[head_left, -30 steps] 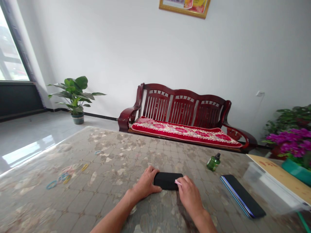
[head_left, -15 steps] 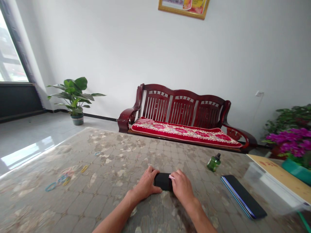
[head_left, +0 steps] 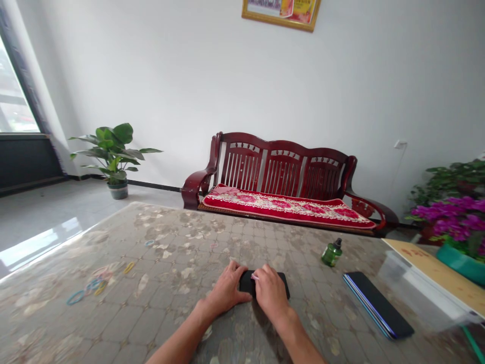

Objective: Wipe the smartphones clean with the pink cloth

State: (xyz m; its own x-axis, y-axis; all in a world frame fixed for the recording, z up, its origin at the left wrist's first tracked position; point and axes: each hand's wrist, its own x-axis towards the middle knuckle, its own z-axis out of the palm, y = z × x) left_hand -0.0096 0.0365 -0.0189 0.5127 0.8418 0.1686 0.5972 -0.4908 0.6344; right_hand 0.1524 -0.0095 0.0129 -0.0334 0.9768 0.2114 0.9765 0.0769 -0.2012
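Observation:
A dark phone (head_left: pixel 284 283) lies flat on the table, directly in front of me. Its left end sits between the thumb and fingers of my left hand (head_left: pixel 225 287), which steadies it against the tabletop. Over the middle of the phone is my right hand (head_left: pixel 271 290), fingers closed in a pinch. A bit of pale pink, cloth-like material (head_left: pixel 255 277) pokes out from those fingers and rests on the screen. My right hand covers part of the phone, and most of the pink piece is hidden in my grip.
To the right stand a green dropper bottle (head_left: pixel 332 253), a stack of phones (head_left: pixel 379 306) and a clear plastic box (head_left: pixel 417 298) under a tan board (head_left: pixel 435 270). Several coloured rubber bands (head_left: pixel 93 288) lie left. Beyond the table (head_left: pixel 170 313) is a wooden sofa (head_left: pixel 284 167).
My right hand has slid left along the phone with the pink piece, uncovering the phone's right end. My left hand keeps its place. The view has shifted slightly.

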